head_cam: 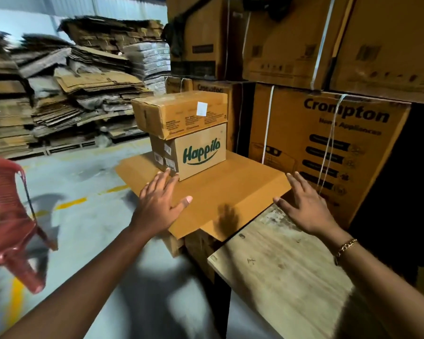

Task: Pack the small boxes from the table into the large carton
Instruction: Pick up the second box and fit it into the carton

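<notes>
Head view: left grip [160, 204], released, is lying flat on the large carton [230, 192] at centre frame; right grip [306, 207], released, is touching its right edge. Plain box [179, 113] is sitting on Happilo box [198, 152] atop it.

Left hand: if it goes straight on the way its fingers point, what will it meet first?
The left hand would probably meet the Happilo box first, at its lower near corner; the gap looks small, though depth is unclear.

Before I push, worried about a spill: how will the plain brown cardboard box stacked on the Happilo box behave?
Probably tip-prone: the plain brown cardboard box overhangs the green-lettered Happilo box beneath it. Likely stiff: its edges look square.
</notes>
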A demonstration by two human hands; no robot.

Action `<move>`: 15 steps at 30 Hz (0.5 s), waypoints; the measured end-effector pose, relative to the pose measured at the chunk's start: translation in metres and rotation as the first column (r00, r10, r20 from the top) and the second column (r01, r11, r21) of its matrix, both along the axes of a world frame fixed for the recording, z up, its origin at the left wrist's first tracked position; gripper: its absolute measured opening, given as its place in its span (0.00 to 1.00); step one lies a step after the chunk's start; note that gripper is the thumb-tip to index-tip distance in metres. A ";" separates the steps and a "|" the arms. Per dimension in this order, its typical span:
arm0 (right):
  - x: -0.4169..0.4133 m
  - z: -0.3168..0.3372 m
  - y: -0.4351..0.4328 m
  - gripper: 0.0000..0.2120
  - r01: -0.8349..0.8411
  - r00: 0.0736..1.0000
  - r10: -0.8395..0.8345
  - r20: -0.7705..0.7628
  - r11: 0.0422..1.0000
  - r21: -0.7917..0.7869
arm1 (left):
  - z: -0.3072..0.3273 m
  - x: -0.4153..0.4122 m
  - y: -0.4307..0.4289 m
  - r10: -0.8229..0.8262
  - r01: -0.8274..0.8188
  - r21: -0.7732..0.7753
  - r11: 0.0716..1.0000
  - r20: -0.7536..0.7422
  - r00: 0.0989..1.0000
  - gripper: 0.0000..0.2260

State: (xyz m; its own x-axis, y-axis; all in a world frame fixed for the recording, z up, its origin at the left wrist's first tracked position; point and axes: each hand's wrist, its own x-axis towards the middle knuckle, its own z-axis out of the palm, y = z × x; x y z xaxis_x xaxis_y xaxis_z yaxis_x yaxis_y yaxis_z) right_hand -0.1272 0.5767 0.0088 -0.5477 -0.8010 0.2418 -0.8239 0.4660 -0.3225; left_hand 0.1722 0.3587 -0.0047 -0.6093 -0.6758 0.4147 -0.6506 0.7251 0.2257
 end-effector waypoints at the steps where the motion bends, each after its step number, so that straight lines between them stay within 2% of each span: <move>1: -0.003 0.000 -0.021 0.39 -0.023 1.000 0.023 0.003 1.000 -0.010 | 0.002 -0.001 -0.015 0.016 -0.016 0.005 1.000 -0.007 1.000 0.36; 9: -0.042 0.018 -0.211 0.40 -0.171 0.978 0.179 0.109 0.982 -0.078 | 0.029 -0.021 -0.151 0.165 -0.164 0.023 0.986 -0.046 0.985 0.41; 15: -0.051 0.037 -0.323 0.38 -0.231 0.937 0.261 0.232 0.961 -0.149 | 0.040 -0.030 -0.245 0.221 -0.219 0.028 0.975 -0.075 0.972 0.39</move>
